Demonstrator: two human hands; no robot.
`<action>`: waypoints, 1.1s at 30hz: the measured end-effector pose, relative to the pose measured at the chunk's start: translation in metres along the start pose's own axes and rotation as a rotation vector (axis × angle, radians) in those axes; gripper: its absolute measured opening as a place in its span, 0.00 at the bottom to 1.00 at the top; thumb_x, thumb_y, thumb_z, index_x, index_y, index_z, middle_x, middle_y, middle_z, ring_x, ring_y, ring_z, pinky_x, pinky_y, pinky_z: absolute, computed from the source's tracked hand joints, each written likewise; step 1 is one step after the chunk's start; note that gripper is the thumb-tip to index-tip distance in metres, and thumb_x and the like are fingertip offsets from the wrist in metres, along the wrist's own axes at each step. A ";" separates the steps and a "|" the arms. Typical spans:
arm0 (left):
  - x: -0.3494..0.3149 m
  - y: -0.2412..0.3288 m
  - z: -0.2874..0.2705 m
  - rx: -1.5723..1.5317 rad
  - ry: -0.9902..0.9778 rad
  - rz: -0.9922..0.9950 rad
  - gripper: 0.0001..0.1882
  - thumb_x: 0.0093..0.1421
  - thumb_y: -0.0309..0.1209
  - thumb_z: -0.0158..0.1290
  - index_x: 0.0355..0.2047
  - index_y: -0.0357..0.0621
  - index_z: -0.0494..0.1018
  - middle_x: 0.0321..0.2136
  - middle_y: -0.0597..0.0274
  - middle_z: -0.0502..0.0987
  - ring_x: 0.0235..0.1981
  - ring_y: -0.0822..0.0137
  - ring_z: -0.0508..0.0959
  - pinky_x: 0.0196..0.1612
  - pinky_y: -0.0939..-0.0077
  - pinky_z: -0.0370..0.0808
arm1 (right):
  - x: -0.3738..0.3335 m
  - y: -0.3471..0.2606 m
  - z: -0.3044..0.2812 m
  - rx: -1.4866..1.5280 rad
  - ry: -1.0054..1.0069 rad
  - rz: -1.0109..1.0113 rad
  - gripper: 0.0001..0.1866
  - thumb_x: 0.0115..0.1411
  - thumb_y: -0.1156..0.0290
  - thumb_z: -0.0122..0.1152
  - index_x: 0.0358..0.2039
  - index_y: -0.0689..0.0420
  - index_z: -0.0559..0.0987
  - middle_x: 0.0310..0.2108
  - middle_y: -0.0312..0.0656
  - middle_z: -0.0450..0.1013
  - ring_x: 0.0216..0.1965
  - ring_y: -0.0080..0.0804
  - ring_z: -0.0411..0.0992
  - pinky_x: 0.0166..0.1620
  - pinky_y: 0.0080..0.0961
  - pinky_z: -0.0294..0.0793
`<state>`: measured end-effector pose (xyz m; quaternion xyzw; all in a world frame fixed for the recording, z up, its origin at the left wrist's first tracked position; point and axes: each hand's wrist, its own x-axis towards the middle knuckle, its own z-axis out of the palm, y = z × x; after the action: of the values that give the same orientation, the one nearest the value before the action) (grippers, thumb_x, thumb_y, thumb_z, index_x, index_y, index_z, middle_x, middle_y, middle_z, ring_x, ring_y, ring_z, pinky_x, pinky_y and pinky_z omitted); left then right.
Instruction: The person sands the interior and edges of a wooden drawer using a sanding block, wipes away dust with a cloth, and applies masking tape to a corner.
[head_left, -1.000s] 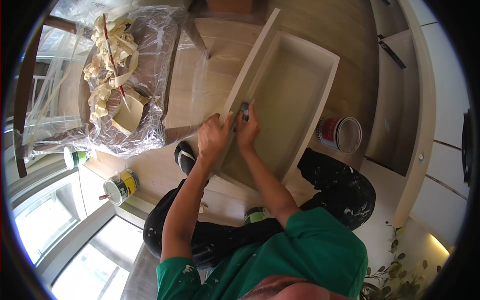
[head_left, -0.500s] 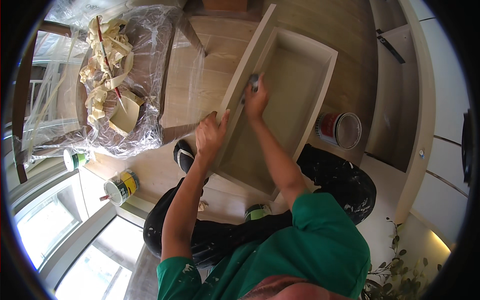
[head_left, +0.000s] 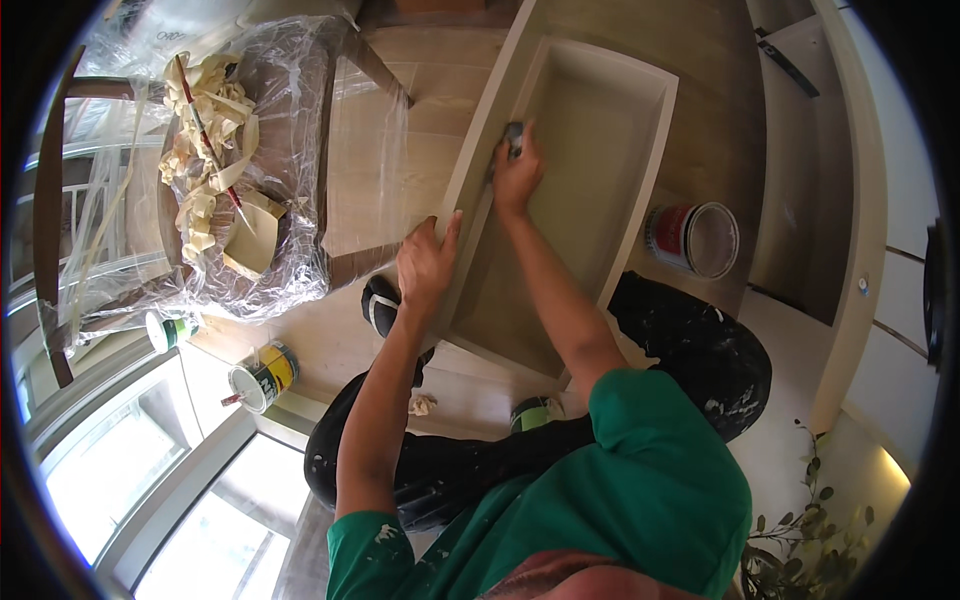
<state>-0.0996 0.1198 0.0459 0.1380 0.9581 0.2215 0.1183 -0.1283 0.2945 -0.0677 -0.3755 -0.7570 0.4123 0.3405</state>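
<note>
A beige drawer [head_left: 590, 150] stands in front of me with its open side up, its long front panel facing left. My left hand [head_left: 425, 268] is closed over the top edge of that panel, thumb toward the inside. My right hand [head_left: 518, 182] is inside the drawer, fingers closed round a small dark grey pad [head_left: 514, 136] pressed against the inner face of the front panel. The pad's underside is hidden, and its exact kind does not show clearly.
To the right stand a paint can [head_left: 712, 240] and a cabinet opening with a metal runner [head_left: 787, 66]. At left, a plastic-wrapped chair [head_left: 300, 130] bears crumpled masking tape [head_left: 210, 115], a brush [head_left: 200, 125] and a cut container [head_left: 255, 235]. Another paint can [head_left: 262, 377] stands lower left.
My right hand has moved slightly up along the inner face of the panel with the pad. My left hand keeps its hold; the whole view has shifted a little.
</note>
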 end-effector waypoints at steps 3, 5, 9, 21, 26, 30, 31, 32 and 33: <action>-0.001 -0.011 0.011 0.026 0.078 0.029 0.30 0.69 0.55 0.51 0.36 0.33 0.79 0.32 0.33 0.80 0.37 0.34 0.81 0.40 0.47 0.77 | -0.016 0.002 -0.003 -0.036 0.043 -0.052 0.32 0.60 0.76 0.66 0.65 0.64 0.71 0.40 0.55 0.77 0.39 0.50 0.76 0.45 0.42 0.74; 0.003 -0.003 0.006 0.013 0.041 0.022 0.30 0.69 0.55 0.51 0.35 0.33 0.78 0.31 0.34 0.80 0.36 0.34 0.81 0.40 0.47 0.77 | -0.051 0.007 -0.010 -0.044 0.024 -0.068 0.32 0.60 0.76 0.66 0.66 0.64 0.70 0.40 0.54 0.78 0.39 0.49 0.76 0.45 0.42 0.74; 0.001 -0.005 0.003 -0.011 0.009 0.017 0.29 0.69 0.54 0.52 0.34 0.33 0.78 0.30 0.34 0.80 0.35 0.35 0.81 0.39 0.48 0.77 | -0.116 -0.009 -0.038 0.000 -0.123 0.027 0.33 0.60 0.75 0.66 0.66 0.65 0.69 0.41 0.55 0.78 0.42 0.52 0.76 0.49 0.44 0.72; 0.004 -0.006 0.004 -0.017 -0.014 0.005 0.31 0.70 0.55 0.49 0.35 0.33 0.79 0.32 0.32 0.80 0.38 0.34 0.80 0.41 0.46 0.76 | 0.158 0.024 0.036 -0.107 0.072 -0.237 0.27 0.58 0.75 0.64 0.58 0.69 0.74 0.39 0.63 0.78 0.44 0.64 0.76 0.48 0.53 0.74; -0.002 -0.008 0.007 -0.011 0.036 0.013 0.32 0.70 0.56 0.49 0.37 0.32 0.78 0.33 0.32 0.80 0.38 0.33 0.80 0.42 0.45 0.76 | 0.195 0.027 0.044 -0.226 0.061 -0.203 0.27 0.56 0.76 0.66 0.57 0.68 0.74 0.36 0.62 0.77 0.41 0.63 0.76 0.46 0.53 0.75; -0.003 0.005 -0.003 0.004 -0.053 -0.041 0.32 0.69 0.56 0.49 0.38 0.33 0.79 0.34 0.33 0.81 0.39 0.33 0.81 0.44 0.45 0.76 | 0.100 0.027 0.026 -0.118 0.076 -0.181 0.32 0.56 0.76 0.67 0.62 0.69 0.71 0.38 0.60 0.77 0.40 0.60 0.77 0.45 0.48 0.75; -0.005 0.003 -0.005 0.007 -0.034 -0.049 0.31 0.69 0.56 0.49 0.38 0.33 0.79 0.34 0.33 0.81 0.39 0.33 0.81 0.44 0.45 0.77 | 0.060 0.018 0.015 -0.066 -0.025 -0.145 0.33 0.57 0.76 0.67 0.64 0.69 0.70 0.39 0.60 0.77 0.41 0.59 0.77 0.46 0.48 0.76; -0.007 0.000 -0.004 0.007 -0.015 -0.050 0.31 0.69 0.56 0.48 0.38 0.33 0.79 0.34 0.33 0.81 0.39 0.33 0.81 0.44 0.45 0.77 | 0.019 0.011 0.003 -0.023 -0.065 -0.140 0.34 0.57 0.77 0.67 0.64 0.68 0.70 0.40 0.61 0.77 0.42 0.59 0.77 0.46 0.47 0.76; -0.008 0.001 -0.003 0.005 0.000 -0.042 0.31 0.69 0.56 0.48 0.38 0.34 0.79 0.34 0.33 0.81 0.39 0.33 0.81 0.45 0.45 0.77 | -0.022 0.010 -0.013 -0.031 -0.113 -0.133 0.35 0.58 0.77 0.66 0.67 0.63 0.69 0.39 0.57 0.79 0.40 0.53 0.79 0.43 0.42 0.77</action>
<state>-0.0926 0.1173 0.0504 0.1183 0.9613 0.2166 0.1223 -0.1041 0.2843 -0.0752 -0.3056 -0.8047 0.3973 0.3181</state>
